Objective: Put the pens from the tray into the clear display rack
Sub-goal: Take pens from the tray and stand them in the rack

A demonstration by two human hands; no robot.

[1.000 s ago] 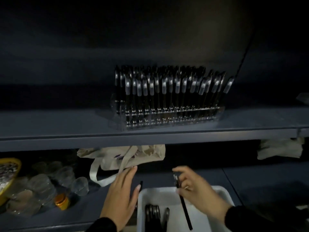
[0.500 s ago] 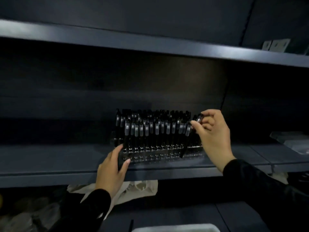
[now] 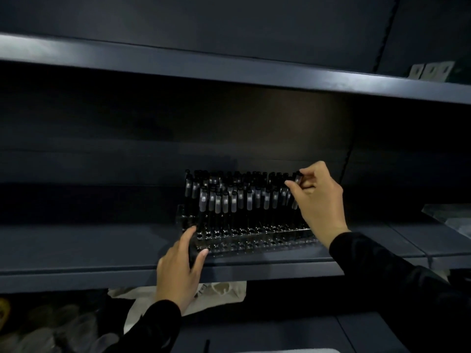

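Note:
The clear display rack [image 3: 254, 239] stands on the dark middle shelf, filled with several upright black pens with pale clips. My left hand [image 3: 179, 270] grips the rack's front left corner. At the rack's right end my right hand [image 3: 317, 200] pinches the top of a black pen [image 3: 297, 192], which stands nearly upright among the back rows. Only a sliver of the white tray's rim [image 3: 300, 350] shows at the bottom edge; its contents are out of view.
The middle shelf [image 3: 89, 248] runs across the view, with another shelf [image 3: 229, 67] above it. A beige cloth bag [image 3: 219, 291] lies below the shelf. Clear cups [image 3: 38, 335] sit dimly at the lower left. Pale packets [image 3: 451, 220] lie at the right.
My right hand lifted a pen from the tray up to the rack's right end and now holds it more upright. My left hand moved from beside the tray onto the rack's left corner.

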